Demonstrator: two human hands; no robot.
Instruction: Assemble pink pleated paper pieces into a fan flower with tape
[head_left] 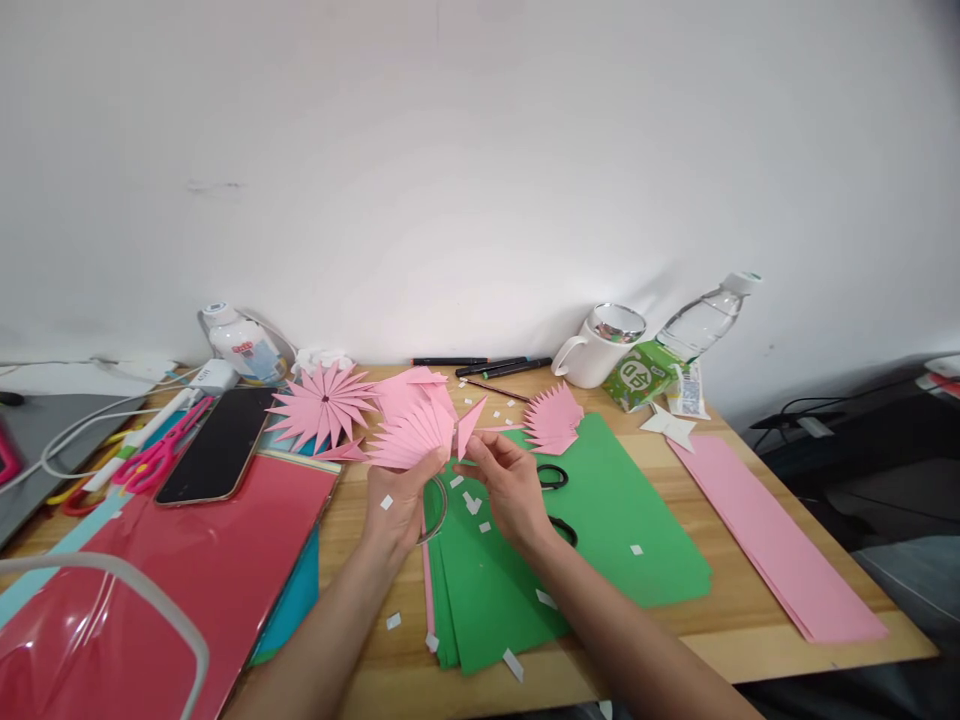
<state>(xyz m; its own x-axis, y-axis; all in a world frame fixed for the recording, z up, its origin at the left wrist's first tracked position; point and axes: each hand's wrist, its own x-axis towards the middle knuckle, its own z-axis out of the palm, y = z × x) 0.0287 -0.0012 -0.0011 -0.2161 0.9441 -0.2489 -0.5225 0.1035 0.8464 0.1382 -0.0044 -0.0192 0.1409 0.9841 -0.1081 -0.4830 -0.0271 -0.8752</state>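
Note:
My left hand (pixel 401 495) is closed on a pleated pink paper fan (pixel 412 433), whose pointed tips spread up and to the left. Between the thumb and fingers of my right hand (pixel 510 480) is a folded pink paper piece (pixel 466 428), its point upward, right beside the fan's edge. Under both hands lies a stack of green paper (pixel 615 530) with small white scraps on it. Black scissor handles (pixel 555 478) show to the right of my right hand; the blades are hidden. Another pink paper fan (pixel 553 418) rests farther right.
At the left are a round pink paper pinwheel (pixel 325 400), a phone (pixel 217 450), pink scissors (pixel 161 450) and a red sheet pack (pixel 210 560). A white mug (pixel 600 350), green box (pixel 643 375) and tilted bottle (pixel 705 318) stand along the wall; pink strips (pixel 780 540) lie right.

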